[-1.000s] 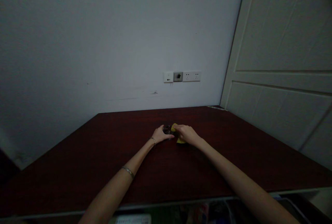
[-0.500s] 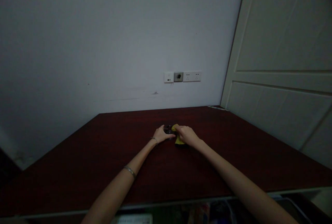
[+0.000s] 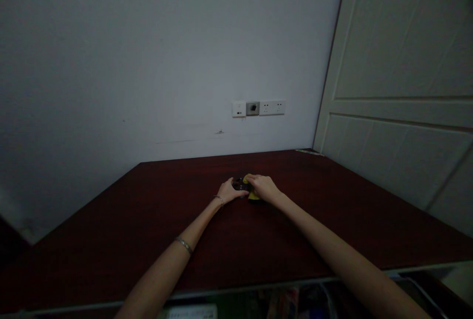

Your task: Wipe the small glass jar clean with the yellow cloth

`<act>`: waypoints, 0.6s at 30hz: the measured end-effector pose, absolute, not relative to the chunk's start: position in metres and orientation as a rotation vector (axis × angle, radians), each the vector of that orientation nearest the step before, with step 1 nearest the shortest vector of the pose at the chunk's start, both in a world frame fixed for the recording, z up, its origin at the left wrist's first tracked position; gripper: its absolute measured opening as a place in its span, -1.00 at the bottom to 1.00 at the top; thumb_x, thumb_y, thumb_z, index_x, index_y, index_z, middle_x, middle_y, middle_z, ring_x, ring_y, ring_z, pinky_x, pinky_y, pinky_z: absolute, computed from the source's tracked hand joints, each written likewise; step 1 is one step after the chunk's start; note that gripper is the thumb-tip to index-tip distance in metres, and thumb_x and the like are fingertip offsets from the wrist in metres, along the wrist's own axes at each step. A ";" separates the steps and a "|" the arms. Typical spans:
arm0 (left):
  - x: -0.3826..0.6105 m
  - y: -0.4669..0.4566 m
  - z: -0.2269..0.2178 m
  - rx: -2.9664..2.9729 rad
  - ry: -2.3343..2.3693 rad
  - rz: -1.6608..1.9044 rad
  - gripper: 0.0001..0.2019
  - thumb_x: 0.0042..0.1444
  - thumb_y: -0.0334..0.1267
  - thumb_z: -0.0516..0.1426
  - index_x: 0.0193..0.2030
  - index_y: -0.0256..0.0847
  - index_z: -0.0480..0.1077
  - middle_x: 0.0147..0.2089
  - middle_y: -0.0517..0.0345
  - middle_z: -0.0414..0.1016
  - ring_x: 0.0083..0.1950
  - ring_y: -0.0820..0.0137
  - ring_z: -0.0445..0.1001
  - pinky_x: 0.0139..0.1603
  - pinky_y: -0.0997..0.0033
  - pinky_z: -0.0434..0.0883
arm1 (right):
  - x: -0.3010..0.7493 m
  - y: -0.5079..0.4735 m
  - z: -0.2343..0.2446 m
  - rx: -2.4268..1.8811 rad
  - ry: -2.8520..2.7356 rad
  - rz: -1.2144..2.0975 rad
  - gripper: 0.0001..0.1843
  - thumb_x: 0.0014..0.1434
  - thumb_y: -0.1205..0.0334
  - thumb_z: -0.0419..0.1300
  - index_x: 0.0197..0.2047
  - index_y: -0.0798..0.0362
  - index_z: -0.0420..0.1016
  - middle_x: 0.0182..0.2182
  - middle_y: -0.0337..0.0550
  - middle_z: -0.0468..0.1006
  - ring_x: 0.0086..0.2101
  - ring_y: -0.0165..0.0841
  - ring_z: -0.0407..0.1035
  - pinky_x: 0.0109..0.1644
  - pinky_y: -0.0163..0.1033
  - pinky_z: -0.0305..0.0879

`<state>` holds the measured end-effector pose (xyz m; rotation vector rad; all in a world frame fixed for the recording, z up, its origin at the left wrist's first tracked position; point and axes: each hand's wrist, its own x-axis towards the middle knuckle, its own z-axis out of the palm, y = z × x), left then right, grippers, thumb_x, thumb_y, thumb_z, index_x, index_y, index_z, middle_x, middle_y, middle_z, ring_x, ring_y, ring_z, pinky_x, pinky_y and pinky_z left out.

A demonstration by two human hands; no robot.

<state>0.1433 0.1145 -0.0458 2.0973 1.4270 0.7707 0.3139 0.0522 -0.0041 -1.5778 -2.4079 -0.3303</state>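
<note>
My left hand (image 3: 229, 192) is curled around a small dark round object (image 3: 238, 184) resting on the dark red table (image 3: 148, 230). My right hand (image 3: 262, 187) is closed on a yellow cloth (image 3: 252, 195) and presses it against that object from the right. Both hands meet near the middle of the table, arms stretched forward. The object is mostly hidden by the fingers, and the dim light blurs its shape. A thin bracelet sits on my left wrist, and another band higher on the forearm.
A grey wall stands behind the table with a row of sockets (image 3: 258, 108). A white panelled door (image 3: 399, 92) borders the table on the right. Below the table's front edge, some coloured items (image 3: 288, 304) show dimly.
My right hand with the yellow cloth has shifted slightly left and further over the dark object, so less cloth shows. The left hand has stayed in place.
</note>
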 end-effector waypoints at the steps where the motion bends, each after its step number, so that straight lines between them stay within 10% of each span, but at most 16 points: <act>1: 0.143 0.115 -0.046 2.099 1.427 0.776 -0.03 -0.39 0.15 0.28 0.15 -0.40 0.19 0.12 -0.26 0.32 0.15 0.06 0.30 0.10 0.25 0.26 | 0.313 0.053 -0.004 -1.571 -2.401 -0.313 -0.66 0.11 0.39 -0.01 -0.04 0.00 0.33 -0.04 -0.10 0.45 -0.13 -0.23 0.40 -0.21 -0.25 0.29; 18: 0.142 0.118 -0.048 2.112 1.352 0.823 -0.17 -0.41 0.12 0.29 0.04 -0.29 0.31 -0.01 -0.12 0.46 0.02 0.13 0.42 -0.01 0.30 0.34 | 0.313 0.036 -0.005 -1.729 -2.367 -0.239 -0.62 0.10 0.38 -0.03 -0.02 0.00 0.37 -0.21 -0.01 0.55 -0.21 -0.19 0.45 -0.21 -0.21 0.28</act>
